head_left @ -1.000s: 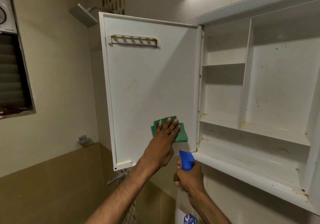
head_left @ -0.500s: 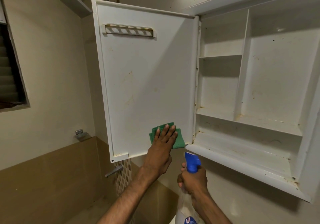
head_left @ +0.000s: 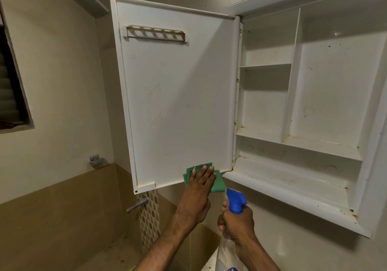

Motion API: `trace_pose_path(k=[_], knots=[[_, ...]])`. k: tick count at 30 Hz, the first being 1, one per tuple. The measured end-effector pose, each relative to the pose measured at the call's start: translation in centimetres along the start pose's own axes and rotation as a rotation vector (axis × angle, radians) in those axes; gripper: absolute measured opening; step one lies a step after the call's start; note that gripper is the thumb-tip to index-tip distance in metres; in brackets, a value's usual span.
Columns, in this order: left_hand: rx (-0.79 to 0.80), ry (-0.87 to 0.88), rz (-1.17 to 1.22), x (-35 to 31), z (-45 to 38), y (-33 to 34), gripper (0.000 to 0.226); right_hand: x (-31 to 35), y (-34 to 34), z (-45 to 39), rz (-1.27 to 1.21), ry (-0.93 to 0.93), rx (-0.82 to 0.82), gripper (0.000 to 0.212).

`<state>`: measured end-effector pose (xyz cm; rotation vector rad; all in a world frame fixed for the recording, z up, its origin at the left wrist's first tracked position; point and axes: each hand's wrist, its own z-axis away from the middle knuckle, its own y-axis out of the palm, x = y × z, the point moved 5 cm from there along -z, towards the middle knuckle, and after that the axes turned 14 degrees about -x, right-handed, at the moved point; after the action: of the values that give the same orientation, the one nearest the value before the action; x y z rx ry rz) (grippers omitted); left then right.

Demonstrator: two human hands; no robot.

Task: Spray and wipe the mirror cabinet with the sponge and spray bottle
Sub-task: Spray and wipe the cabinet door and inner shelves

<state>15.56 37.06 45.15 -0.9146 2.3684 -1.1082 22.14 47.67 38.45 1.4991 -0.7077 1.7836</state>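
Sliding down over the last second, our left hand (head_left: 198,189), fingers flat and spread, has carried the folded green sponge cloth (head_left: 215,179) to the bottom edge of the open white plastic cabinet door (head_left: 178,103), partly overhanging it. So we judge this wiping stroke finished. Our right hand (head_left: 236,221) stays fisted around the blue-headed clear spray bottle (head_left: 235,200), just beside, under the stained white shelved cabinet (head_left: 293,178), probably next.

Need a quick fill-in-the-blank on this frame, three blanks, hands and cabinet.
1. The left hand presses a ____ sponge against the cabinet door.
2. The right hand grips a spray bottle with a ____ trigger head.
3. The cabinet door stands ____.

Missing words: green; blue; open
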Motion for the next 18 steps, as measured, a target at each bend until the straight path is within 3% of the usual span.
trace_pose_path(k=[5,9,12,15,18], knots=[[0.036,-0.039,0.088,-0.2,0.4,-0.1,0.074,0.5,-0.4,0.4,-0.026,0.006,0.013,0.015],[-0.030,-0.231,0.424,-0.3,1.5,-1.6,0.062,1.8,-0.9,0.5,-0.033,0.016,0.018,0.021],[-0.181,-0.472,0.642,0.3,2.6,-4.1,0.049,3.9,-0.6,0.7,-0.015,0.002,0.052,0.030],[-0.397,-0.688,0.746,1.2,2.8,-7.4,0.042,6.8,0.7,1.8,0.022,-0.056,0.184,0.034],[-0.683,-0.725,0.722,2.1,2.1,-13.3,0.042,10.6,2.3,3.7,0.002,-0.154,0.324,0.035]])
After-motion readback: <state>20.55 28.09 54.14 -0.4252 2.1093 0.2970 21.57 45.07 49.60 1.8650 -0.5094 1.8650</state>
